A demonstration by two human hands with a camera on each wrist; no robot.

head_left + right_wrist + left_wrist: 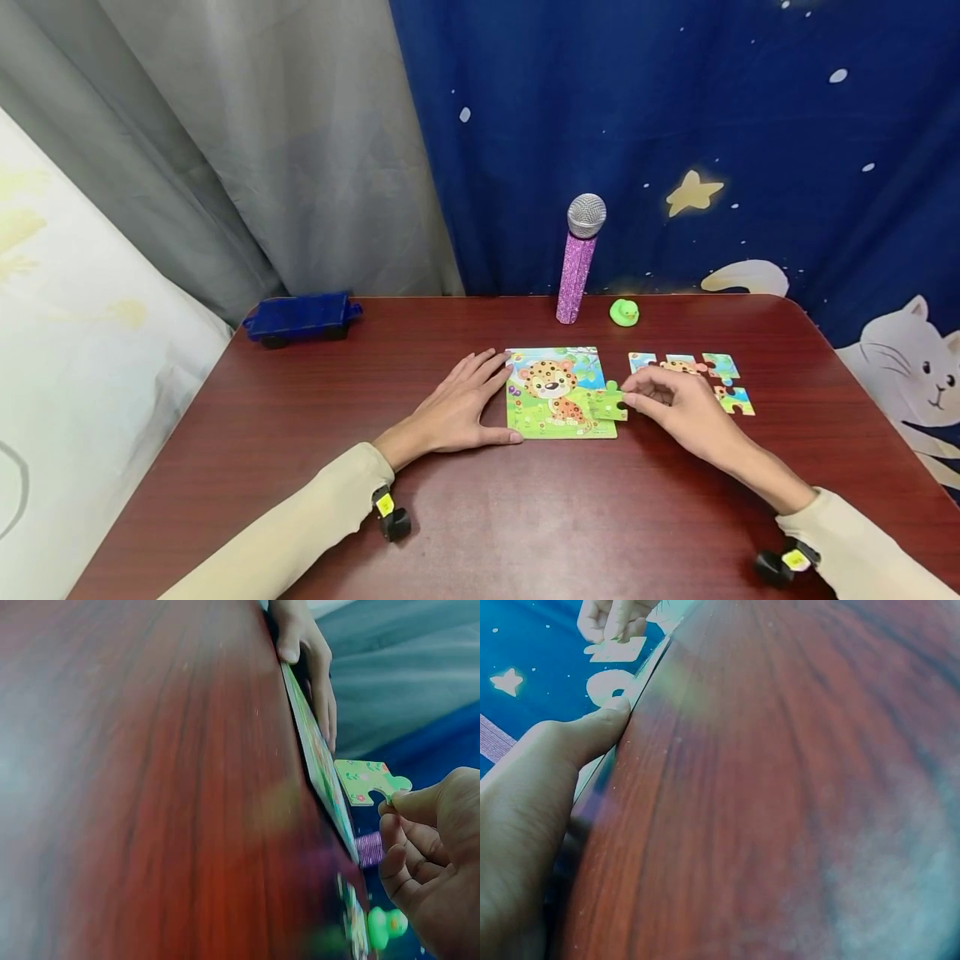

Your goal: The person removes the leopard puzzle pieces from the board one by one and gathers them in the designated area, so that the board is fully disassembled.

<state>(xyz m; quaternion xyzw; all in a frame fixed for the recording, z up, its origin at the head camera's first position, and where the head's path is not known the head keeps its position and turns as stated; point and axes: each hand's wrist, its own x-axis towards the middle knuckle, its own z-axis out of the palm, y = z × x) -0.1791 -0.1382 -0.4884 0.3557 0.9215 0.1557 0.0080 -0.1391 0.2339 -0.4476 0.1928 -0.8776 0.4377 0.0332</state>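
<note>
A square leopard picture board point(551, 408) lies on the table in the head view. My left hand point(461, 408) rests at its left edge, fingers straight and spread, the thumb by the lower left corner. Between thumb and fingers my right hand point(686, 410) pinches a green puzzle piece point(611, 403), seen with small flowers in the right wrist view point(362, 780). That piece is held above the board's right side, in the air. Several loose puzzle pieces point(722, 365) lie to the right, partly hidden behind the right hand.
A purple glittery microphone point(576, 271) stands upright near the table's back edge. Beside it sits a green rubber duck point(624, 312). At the back left is a blue toy wagon point(303, 318). Curtains point(300, 150) hang behind the brown table point(525, 517).
</note>
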